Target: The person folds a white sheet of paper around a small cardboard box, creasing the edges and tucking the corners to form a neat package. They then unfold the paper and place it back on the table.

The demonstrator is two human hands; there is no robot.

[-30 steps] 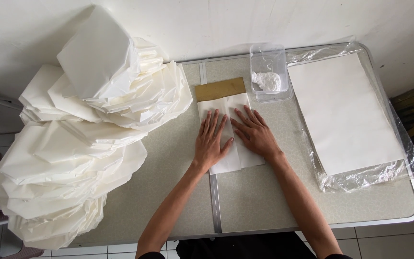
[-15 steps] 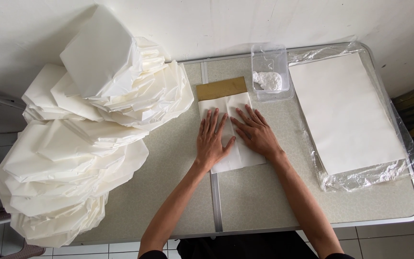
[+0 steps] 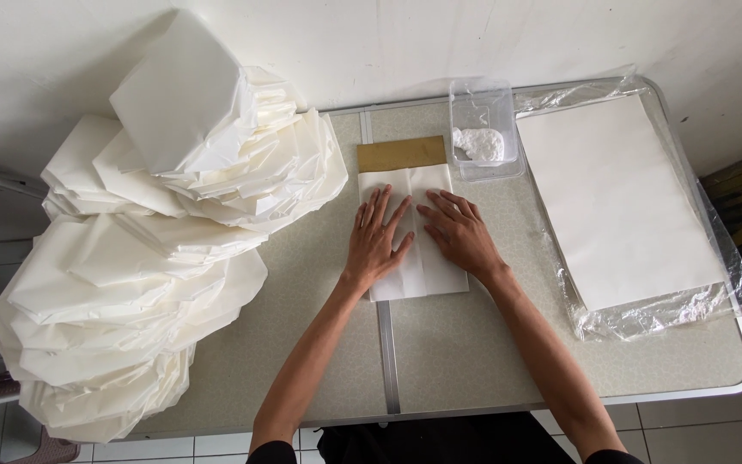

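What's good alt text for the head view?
Left hand and right hand press flat on a folded white paper over a brown card on a grey table; folded paper bags left, clear tub and wrapped sheet stack right.

Folded paper [image 3: 414, 232] mid-table, bag pile [image 3: 156, 249] left, sheet stack [image 3: 620, 198] right, tub [image 3: 484, 129] behind.

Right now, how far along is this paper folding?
Done: a big pile of folded bags fills the table's left side. In hand: both hands, left and right, press flat on one folded sheet over a brown template. Left: a thick stack of flat sheets on the right.
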